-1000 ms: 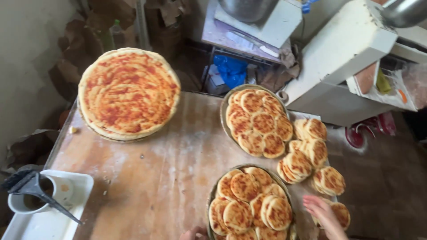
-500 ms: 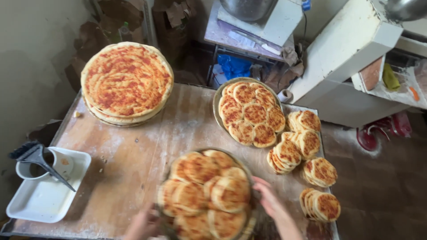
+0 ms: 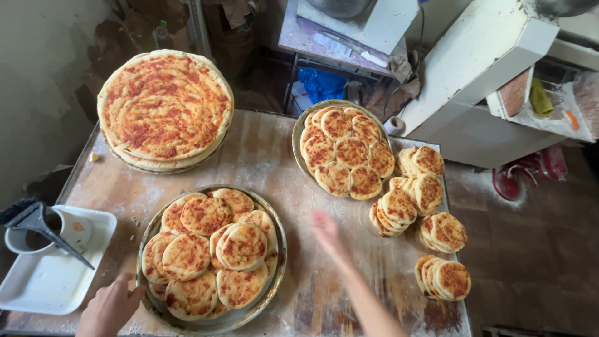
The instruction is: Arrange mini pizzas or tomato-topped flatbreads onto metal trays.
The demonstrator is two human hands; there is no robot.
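A round metal tray (image 3: pixel 279 249) full of small sauce-topped flatbreads (image 3: pixel 241 245) lies on the floured table near the front. My left hand (image 3: pixel 111 307) rests on the tray's lower left rim, fingers curled against it. My right hand (image 3: pixel 329 235) hovers blurred over the table just right of the tray, fingers apart and holding nothing. A second tray (image 3: pixel 298 134) of small flatbreads sits further back at centre right.
A stack of large sauced flatbreads (image 3: pixel 164 107) sits at the back left. Loose piles of small flatbreads (image 3: pixel 443 231) line the table's right edge. A white tray (image 3: pixel 47 287) with a cup and black brush stands at front left. White machinery is behind.
The near tray of small flatbreads has slid left across the table. My right hand has come off it and now hangs free to its right; my left hand stays at the rim.
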